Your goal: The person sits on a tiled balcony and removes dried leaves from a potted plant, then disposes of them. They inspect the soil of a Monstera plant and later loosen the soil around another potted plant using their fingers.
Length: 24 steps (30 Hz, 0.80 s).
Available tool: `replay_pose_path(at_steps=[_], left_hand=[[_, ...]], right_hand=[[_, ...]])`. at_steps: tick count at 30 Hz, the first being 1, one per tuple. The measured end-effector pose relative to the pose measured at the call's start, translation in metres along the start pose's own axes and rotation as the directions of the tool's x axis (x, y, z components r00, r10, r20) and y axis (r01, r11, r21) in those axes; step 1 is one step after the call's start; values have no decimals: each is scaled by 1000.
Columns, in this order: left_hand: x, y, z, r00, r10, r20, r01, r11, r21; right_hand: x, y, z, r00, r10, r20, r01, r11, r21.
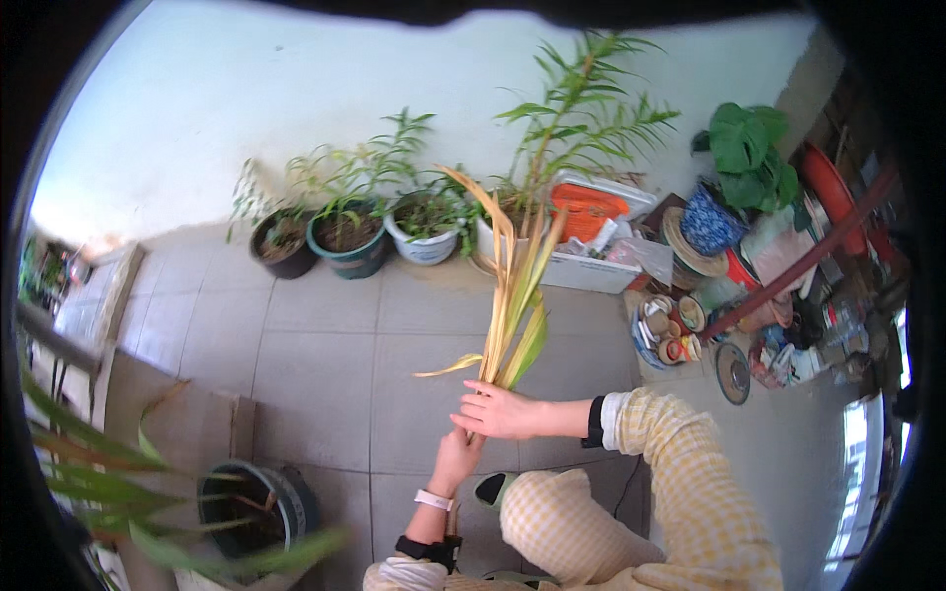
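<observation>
left hand (pixel 459 457) grips yellowing leaves (pixel 500 340) right of the nearest pot (pixel 297 497), right hand (pixel 503 413) clasped over. gathered, seemingly; not yet set down.

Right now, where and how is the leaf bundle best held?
Likely the gathered lower end of the leaf bundle, coming from the person's side: it is narrow there, by the left grip and right grip. The far tips fan apart; holding those would probably catch only some.

Head-worn fisheye, tipped down
From above, near left hand (pixel 458 456) and right hand (pixel 503 412), facing across tiled floor (pixel 315 369) toward pale wall (pixel 325 89).
</observation>
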State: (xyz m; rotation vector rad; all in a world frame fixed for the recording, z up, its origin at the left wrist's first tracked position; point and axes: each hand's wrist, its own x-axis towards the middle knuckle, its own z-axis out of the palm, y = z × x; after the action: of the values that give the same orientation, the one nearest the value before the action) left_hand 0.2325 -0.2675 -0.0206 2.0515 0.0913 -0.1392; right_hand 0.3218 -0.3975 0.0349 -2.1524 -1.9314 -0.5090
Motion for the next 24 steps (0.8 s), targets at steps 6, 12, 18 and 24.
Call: replay_pose_path(at_steps=[6,12,18,24], left_hand=[[29,106,-69,976,37,214,-56,995,84],[25,219,-125,956,23,291,-51,995,87],[-16,315,-151,951,39,308,18,984,-178],[-99,428,-134,925,132,356,148,738,-658]], right_hand=[[-16,59,-64,936,353,-10,-352,936,15],[9,79,-201,796,605,14,-603,792,93],[45,33,-345,298,889,346,-729,-22,684],[83,-45,-483,426,888,175,-126,-133,983]])
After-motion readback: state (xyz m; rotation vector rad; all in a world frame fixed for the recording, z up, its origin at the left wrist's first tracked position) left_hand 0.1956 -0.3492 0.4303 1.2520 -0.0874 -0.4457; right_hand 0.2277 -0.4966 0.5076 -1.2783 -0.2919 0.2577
